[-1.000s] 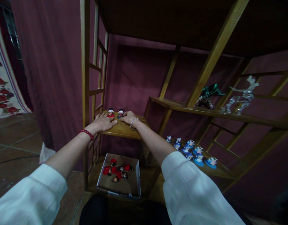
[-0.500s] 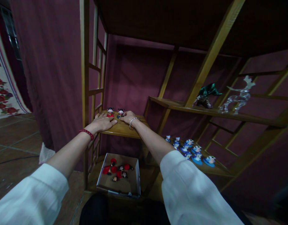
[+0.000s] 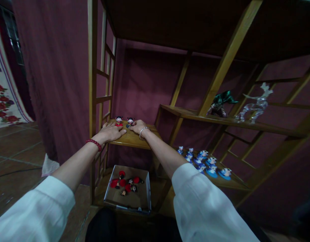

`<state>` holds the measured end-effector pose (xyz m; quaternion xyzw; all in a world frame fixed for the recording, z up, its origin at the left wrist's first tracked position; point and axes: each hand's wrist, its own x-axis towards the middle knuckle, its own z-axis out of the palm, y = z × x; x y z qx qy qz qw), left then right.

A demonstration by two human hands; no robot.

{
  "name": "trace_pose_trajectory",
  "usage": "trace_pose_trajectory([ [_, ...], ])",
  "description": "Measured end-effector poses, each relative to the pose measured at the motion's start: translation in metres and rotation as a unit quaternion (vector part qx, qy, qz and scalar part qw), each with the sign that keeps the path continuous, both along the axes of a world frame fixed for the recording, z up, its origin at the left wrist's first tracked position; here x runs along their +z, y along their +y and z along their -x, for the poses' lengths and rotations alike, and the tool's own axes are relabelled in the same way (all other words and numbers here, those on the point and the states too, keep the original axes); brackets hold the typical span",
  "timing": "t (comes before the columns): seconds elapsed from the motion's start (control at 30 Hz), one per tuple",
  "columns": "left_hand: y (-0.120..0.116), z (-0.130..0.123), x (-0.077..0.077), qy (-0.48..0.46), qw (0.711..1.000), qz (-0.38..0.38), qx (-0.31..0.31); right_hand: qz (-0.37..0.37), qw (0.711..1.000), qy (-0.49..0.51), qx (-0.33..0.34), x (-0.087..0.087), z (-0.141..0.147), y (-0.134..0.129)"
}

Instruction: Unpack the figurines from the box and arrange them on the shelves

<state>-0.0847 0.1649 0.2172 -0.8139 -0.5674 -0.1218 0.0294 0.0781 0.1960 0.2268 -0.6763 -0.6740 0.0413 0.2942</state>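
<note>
We have both hands open and palm-down on the small wooden shelf: left hand just below the red-robed doll figurine, right hand against the dark-robed doll figurine, no pinch visible. Under them sits a cardboard tray of red-clad dolls; blue figurines stand on a shelf to the right.

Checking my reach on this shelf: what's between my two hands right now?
The head view shows a red-dressed doll figurine and a dark-dressed doll figurine on the wooden shelf, between your left hand and right hand.
</note>
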Motion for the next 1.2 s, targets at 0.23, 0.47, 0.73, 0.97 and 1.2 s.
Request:
trace_pose_trajectory([
  [0.23, 0.003, 0.001, -0.003, -0.006, 1.0, -0.01, -0.001, -0.002, 1.0, 0.0, 0.001, 0.0, -0.001, -0.001],
  [0.47, -0.001, 0.004, -0.001, -0.017, 0.998, -0.052, -0.016, -0.007, 1.0, -0.027, 0.009, 0.001, -0.003, -0.011],
  [0.73, -0.02, 0.007, 0.002, -0.076, 0.992, -0.085, 0.058, 0.0, 1.0, -0.015, 0.018, 0.005, -0.004, -0.026],
  [0.97, -0.038, 0.008, 0.0, -0.152, 0.975, -0.157, 0.032, -0.015, 0.999, -0.002, 0.047, 0.002, -0.011, -0.037],
  [1.2, -0.066, 0.002, -0.017, -0.252, 0.946, -0.2, -0.047, -0.002, 0.995, 0.069, 0.076, 0.0, -0.016, -0.057],
])
